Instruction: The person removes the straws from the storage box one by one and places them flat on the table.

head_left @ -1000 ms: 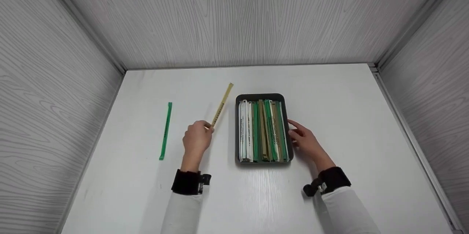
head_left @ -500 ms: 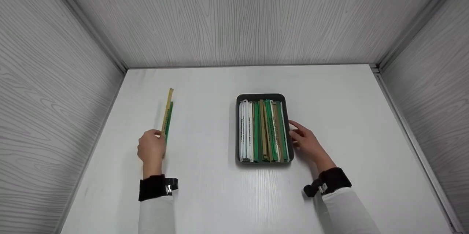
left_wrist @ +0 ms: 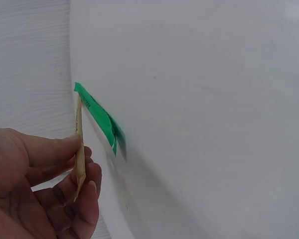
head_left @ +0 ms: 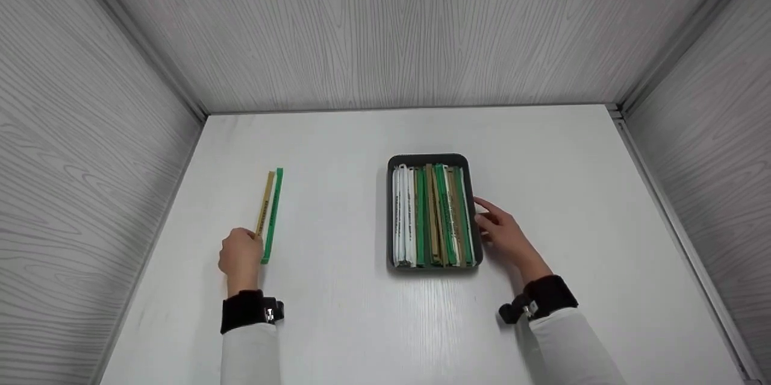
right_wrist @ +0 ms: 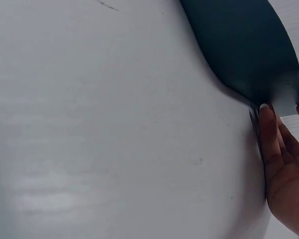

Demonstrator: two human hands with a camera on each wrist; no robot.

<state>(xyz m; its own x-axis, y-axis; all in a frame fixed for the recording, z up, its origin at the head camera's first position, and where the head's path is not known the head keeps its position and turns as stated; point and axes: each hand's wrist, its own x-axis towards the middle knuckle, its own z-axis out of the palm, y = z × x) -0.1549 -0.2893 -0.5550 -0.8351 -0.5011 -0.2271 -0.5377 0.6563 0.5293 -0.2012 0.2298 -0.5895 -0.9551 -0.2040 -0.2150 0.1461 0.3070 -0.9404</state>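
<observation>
Between its thumb and fingers my left hand pinches a slim tan stick packet with dark print, near its lower end. Just right of it a green stick packet lies on the table, nearly parallel. In the left wrist view the tan packet is edge-on, so whether it touches the table I cannot tell. A dark rectangular tray holds several white, green and brown stick packets standing side by side. Along the tray's right wall rest the mostly straight fingers of my right hand.
The white table is bounded by grey wood-grain panels at the back and both sides. A wide stretch of table lies between the green packet and the tray.
My left hand has carried the tan packet leftward from near the tray, then toward me, to the left side of the green packet. The right hand and tray have stayed put.
</observation>
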